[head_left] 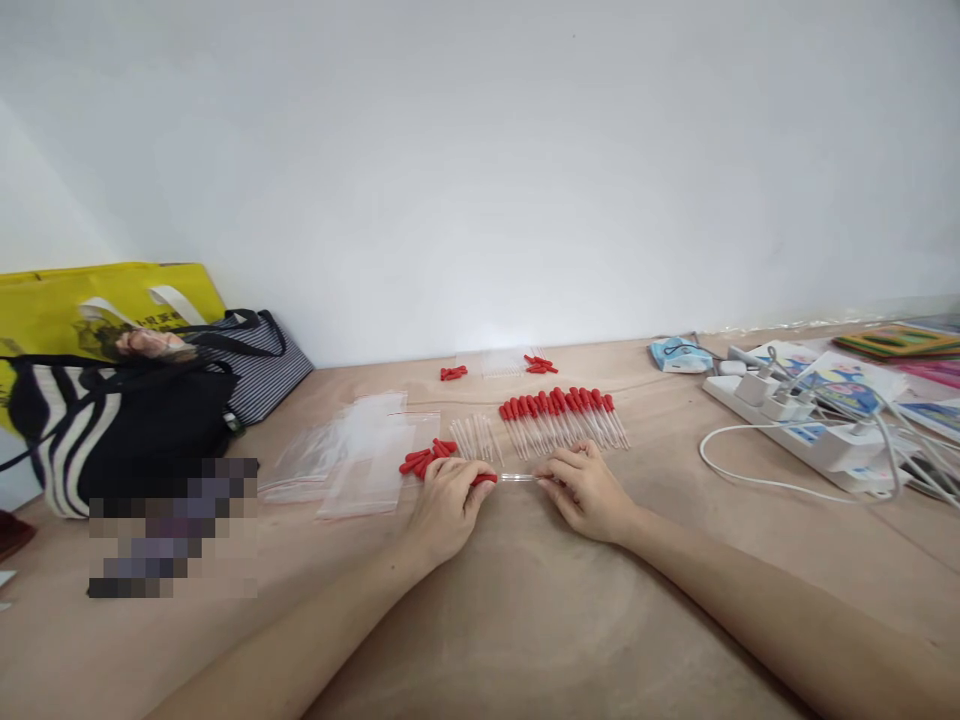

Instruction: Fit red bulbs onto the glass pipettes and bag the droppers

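My left hand is closed on a red rubber dropper bulb. Between thumb and fingers, my right hand pinches a clear glass dropper tube, whose left end meets the bulb's mouth. How far the tube sits inside the bulb I cannot tell. Just beyond my hands lies a row of droppers with red bulbs. Several bare glass tubes lie to the left of that row. A small heap of loose red bulbs is beside my left hand.
Clear zip bags lie left of my hands. More red bulbs and a clear packet are near the wall. At right stand a power strip with chargers and a looping white cable. Bags fill the left side.
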A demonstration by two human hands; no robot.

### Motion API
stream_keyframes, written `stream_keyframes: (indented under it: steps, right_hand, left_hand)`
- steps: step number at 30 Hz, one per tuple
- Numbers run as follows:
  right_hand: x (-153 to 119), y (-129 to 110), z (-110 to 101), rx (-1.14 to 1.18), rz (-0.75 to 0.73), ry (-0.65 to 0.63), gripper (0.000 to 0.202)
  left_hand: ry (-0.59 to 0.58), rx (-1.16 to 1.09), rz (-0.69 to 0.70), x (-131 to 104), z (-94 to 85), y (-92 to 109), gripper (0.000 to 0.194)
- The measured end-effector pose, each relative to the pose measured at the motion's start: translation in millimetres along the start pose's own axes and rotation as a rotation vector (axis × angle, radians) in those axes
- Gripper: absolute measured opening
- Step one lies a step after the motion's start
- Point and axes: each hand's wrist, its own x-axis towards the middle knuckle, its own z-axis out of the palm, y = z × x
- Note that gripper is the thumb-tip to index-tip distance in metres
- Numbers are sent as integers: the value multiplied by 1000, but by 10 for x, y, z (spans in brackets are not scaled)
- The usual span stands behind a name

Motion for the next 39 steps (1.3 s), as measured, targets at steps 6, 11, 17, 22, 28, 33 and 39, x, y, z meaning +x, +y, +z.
stream_keyframes:
  steps: [6, 11, 17, 22, 28, 33, 39]
  right_hand:
    - [-4, -19, 14, 19, -12, 32, 15]
    - [-4, -15, 43, 29, -47, 38, 14]
    - [14, -13, 56, -34, -132, 27, 17]
    - [19, 2, 24, -128, -239, 36, 23]
    - [9, -51, 31, -57, -189, 34, 19]
    - [16, -113, 58, -44, -144, 7, 22]
    - [24, -121, 87, -67, -150, -7, 24]
  left_hand:
    - [-20, -59, 36, 10, -1, -7, 13]
    - [-31, -154, 46, 35, -18, -15, 15]
    - [-38, -215, 15, 39, -27, -30, 15]
    - [-56, -144, 88, 12, -33, -11, 13]
    - [27, -99, 189, -15, -14, 38, 14]
    - [10, -89, 239, -31, -24, 63, 16]
    - [-23, -61, 258, -34, -31, 84, 17]
